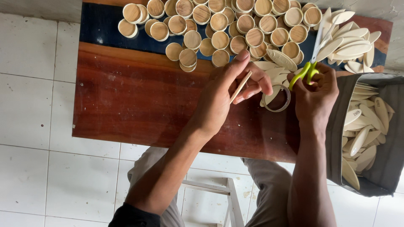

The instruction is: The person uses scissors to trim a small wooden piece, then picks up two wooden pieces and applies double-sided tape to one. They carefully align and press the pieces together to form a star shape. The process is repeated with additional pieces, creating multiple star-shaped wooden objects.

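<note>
My left hand (229, 90) holds a thin wooden stick (240, 87) between thumb and fingers over the dark wooden table (139, 96). My right hand (315, 94) grips green-handled scissors (313, 59) with the blades pointing away from me, over pale leaf-shaped wooden pieces (280, 63). Between the two hands lies a roll of clear tape (276, 98) on the table.
Several round wooden lidded containers (219, 25) crowd the far side of the table. More pale leaf-shaped pieces (351, 44) pile at the far right. A grey fabric bag (374, 134) at the right holds many such pieces. White floor tiles (33, 105) surround the table; a stool frame (210, 187) stands below.
</note>
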